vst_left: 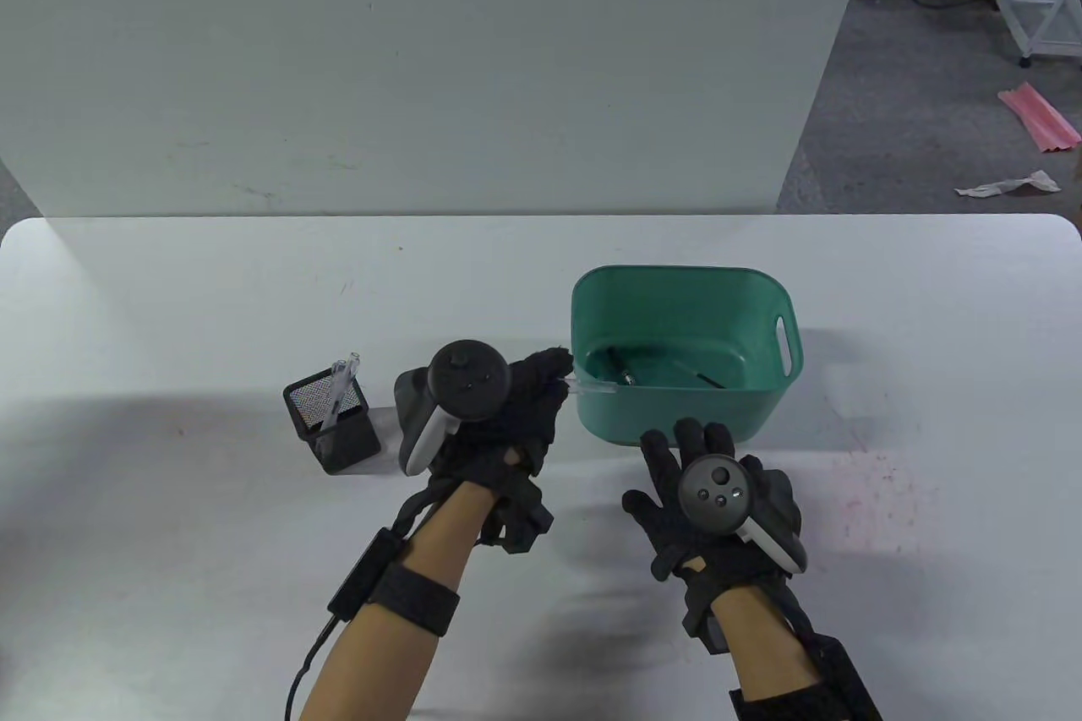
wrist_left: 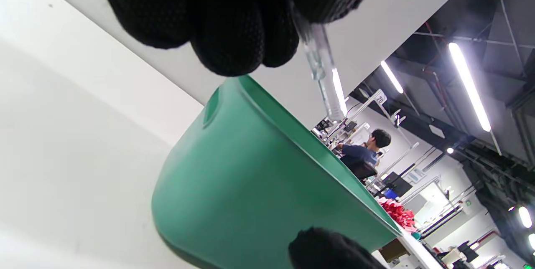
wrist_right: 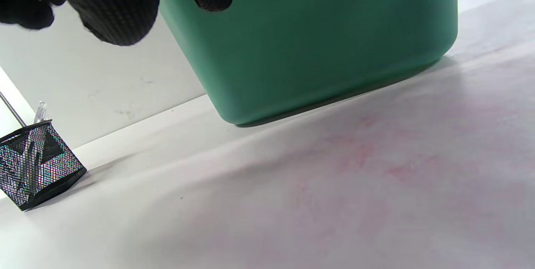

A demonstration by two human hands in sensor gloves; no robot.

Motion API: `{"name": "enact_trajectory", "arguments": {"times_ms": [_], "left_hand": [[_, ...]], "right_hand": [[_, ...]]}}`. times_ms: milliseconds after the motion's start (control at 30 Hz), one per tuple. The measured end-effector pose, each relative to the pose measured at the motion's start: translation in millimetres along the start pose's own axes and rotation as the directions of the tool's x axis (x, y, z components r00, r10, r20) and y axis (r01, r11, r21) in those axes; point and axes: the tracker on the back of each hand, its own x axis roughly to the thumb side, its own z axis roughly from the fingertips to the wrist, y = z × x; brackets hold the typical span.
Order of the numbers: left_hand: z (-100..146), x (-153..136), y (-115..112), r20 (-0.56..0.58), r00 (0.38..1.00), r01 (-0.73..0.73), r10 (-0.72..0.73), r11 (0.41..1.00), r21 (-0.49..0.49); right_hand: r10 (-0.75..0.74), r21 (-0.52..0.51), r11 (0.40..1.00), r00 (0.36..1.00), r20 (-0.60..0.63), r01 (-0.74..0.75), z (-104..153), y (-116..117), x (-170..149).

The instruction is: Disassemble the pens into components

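Note:
My left hand (vst_left: 541, 383) pinches a clear pen barrel (vst_left: 596, 387) whose free end pokes over the left rim of the green tub (vst_left: 592, 286). The left wrist view shows the same clear pen barrel (wrist_left: 322, 72) hanging from my gloved fingers (wrist_left: 225, 31) above the green tub (wrist_left: 250, 177). Dark pen parts (vst_left: 630, 374) lie on the tub's floor. My right hand (vst_left: 693, 459) rests flat on the table just in front of the tub, fingers straight and holding nothing. A black mesh pen cup (vst_left: 331, 417) with a clear pen (vst_left: 338, 387) stands left of my left hand.
The green tub (wrist_right: 309, 43) has a handle slot (vst_left: 788, 345) on its right wall. The mesh cup (wrist_right: 35, 162) sits at the far left in the right wrist view. A white panel (vst_left: 423, 62) rises behind the table's far edge. Faint pink stains (vst_left: 879, 501) mark the table's right part.

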Motion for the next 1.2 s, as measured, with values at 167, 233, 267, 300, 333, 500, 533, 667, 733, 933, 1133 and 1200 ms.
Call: {"name": "enact_trajectory", "arguments": {"times_ms": [167,233,267,300,333,500,533,667,733,933,1133,1200], "left_hand": [[-25.6,19.1,-4.3,-0.018,0.994,0.11,-0.11,0.994,-0.013],[-33.8,22.8,-8.5,-0.023,0.987,0.156,-0.157,0.987,-0.027],[-38.8,25.3,-11.2,-0.029,0.983,0.181,-0.182,0.983,-0.032],[-41.0,26.6,-12.4,-0.03,0.98,0.194,-0.195,0.981,-0.028],[-44.9,29.0,-14.6,-0.027,0.975,0.218,-0.219,0.976,-0.016],[-56.9,37.0,-26.2,-0.038,0.936,0.351,-0.351,0.936,-0.006],[-58.5,37.9,-28.2,-0.039,0.928,0.372,-0.372,0.928,-0.007],[-63.3,43.5,-32.9,-0.054,0.882,0.468,-0.467,0.884,0.006],[-62.6,45.2,-30.9,-0.04,0.879,0.476,-0.475,0.88,0.004],[-51.5,39.4,-9.0,0.029,0.897,0.438,-0.441,0.896,0.072],[-33.9,21.6,34.4,0.021,0.854,0.512,-0.519,0.848,0.14],[-28.9,10.2,51.1,-0.017,0.822,0.567,-0.569,0.815,0.118]], "right_hand": [[-0.022,0.003,1.0,1.0,-0.013,0.022,-0.4,-0.4,-2.6],[-0.031,0.004,0.999,0.999,-0.016,0.031,-0.2,-0.8,-3.6],[-0.036,0.005,0.999,0.999,-0.02,0.036,0.0,-1.1,-4.1],[-0.041,0.007,0.999,0.999,-0.021,0.041,0.0,-1.1,-4.4],[-0.047,0.01,0.999,0.999,-0.021,0.047,-0.2,-1.2,-4.8],[-0.074,0.008,0.997,0.997,-0.025,0.074,-0.5,-1.1,-5.3],[-0.075,0.009,0.997,0.997,-0.025,0.075,-0.5,-1.1,-5.4],[-0.076,0.009,0.997,0.997,-0.025,0.076,-0.1,-1.8,-5.9],[-0.074,0.007,0.997,0.997,-0.026,0.074,-0.1,-2.5,-6.9],[-0.088,0.005,0.996,0.995,-0.04,0.089,0.4,-4.4,-11.5],[-0.088,-0.003,0.996,0.995,-0.037,0.087,0.1,-5.0,-11.1],[-0.09,-0.006,0.996,0.995,-0.037,0.09,-0.1,-5.0,-11.5]]}}
